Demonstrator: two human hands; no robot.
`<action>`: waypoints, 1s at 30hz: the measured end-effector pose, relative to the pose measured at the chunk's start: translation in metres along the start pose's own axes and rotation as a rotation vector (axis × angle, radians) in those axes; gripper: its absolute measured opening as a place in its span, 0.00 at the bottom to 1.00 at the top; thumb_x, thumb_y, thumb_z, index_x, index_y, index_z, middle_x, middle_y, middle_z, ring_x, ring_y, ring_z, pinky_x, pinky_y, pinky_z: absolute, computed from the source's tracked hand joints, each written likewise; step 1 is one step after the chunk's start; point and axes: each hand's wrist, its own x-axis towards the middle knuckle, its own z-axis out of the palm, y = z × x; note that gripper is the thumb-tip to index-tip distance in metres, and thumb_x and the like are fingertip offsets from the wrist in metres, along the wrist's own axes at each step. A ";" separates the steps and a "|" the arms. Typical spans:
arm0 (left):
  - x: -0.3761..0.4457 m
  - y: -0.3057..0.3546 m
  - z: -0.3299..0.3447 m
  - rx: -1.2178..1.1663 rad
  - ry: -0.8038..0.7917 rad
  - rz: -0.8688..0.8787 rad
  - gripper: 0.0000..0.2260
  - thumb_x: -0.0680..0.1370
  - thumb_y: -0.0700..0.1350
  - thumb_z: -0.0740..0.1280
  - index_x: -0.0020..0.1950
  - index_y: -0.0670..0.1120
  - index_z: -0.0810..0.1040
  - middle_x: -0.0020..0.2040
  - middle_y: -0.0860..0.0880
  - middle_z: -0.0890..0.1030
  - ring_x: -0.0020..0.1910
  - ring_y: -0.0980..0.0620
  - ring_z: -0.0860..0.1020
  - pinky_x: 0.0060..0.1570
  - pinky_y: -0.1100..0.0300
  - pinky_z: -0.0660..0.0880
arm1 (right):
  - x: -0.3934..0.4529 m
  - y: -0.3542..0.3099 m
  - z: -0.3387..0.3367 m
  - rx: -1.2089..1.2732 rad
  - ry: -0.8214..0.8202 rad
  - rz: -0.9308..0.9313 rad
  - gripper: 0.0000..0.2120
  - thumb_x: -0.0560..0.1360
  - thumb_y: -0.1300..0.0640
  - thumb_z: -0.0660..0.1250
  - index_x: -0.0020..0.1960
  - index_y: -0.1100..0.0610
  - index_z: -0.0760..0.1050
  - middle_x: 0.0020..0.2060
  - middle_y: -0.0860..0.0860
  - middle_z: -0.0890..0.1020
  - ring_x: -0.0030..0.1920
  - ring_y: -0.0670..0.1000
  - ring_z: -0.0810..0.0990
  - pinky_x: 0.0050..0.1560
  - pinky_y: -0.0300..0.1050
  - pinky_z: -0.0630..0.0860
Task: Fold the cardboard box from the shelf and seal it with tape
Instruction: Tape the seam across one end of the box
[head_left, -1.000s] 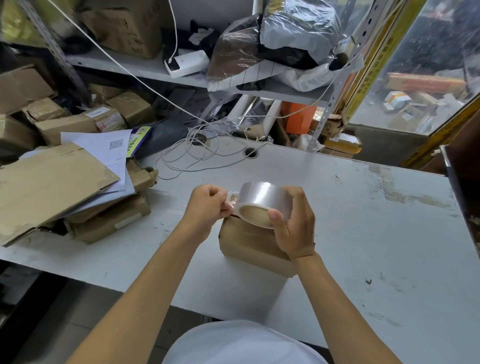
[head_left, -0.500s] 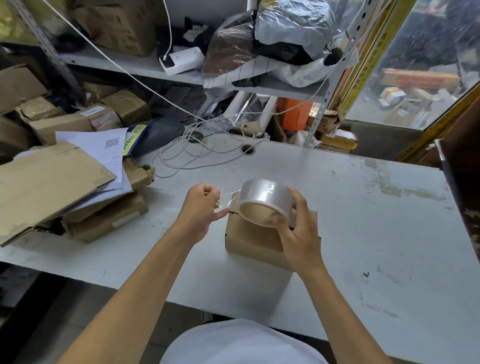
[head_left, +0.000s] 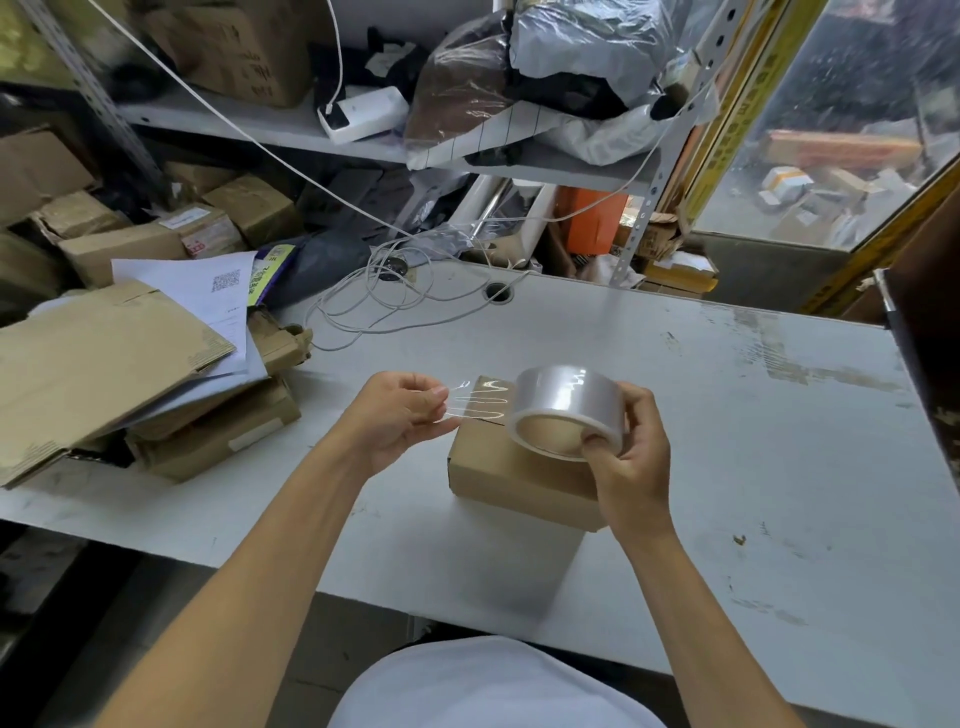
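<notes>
A white table carries a closed cardboard box, its long axis running left to right. Above the box, the right hand grips a clear tape roll, core facing the person. The left hand pinches the pulled-out tape strip, stretched leftward.

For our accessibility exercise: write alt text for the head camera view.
Two bare hands stretch clear tape above a small closed brown cardboard box on a scuffed white table: the left hand pinches the free end of the strip, the right hand grips the transparent tape roll. Flattened cardboard and papers lie left.
</notes>
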 end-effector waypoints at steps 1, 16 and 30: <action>0.001 -0.002 -0.002 0.017 0.020 -0.004 0.08 0.80 0.33 0.65 0.41 0.39 0.76 0.35 0.45 0.74 0.35 0.52 0.75 0.51 0.48 0.83 | 0.000 0.002 0.001 -0.039 -0.009 0.004 0.19 0.66 0.62 0.69 0.55 0.48 0.72 0.49 0.50 0.79 0.47 0.46 0.79 0.41 0.40 0.77; 0.038 -0.038 -0.008 -0.051 -0.200 -0.141 0.07 0.81 0.39 0.66 0.42 0.44 0.77 0.37 0.48 0.79 0.37 0.51 0.76 0.33 0.60 0.74 | 0.003 0.005 0.004 -0.145 -0.050 0.086 0.13 0.67 0.48 0.71 0.48 0.43 0.69 0.45 0.50 0.76 0.47 0.57 0.76 0.40 0.50 0.74; 0.023 -0.027 -0.009 0.390 -0.342 0.296 0.34 0.71 0.59 0.72 0.75 0.60 0.64 0.75 0.60 0.65 0.74 0.61 0.63 0.69 0.65 0.64 | 0.001 -0.002 0.011 -0.336 0.004 0.081 0.17 0.65 0.38 0.68 0.52 0.34 0.67 0.49 0.44 0.76 0.50 0.53 0.76 0.41 0.51 0.77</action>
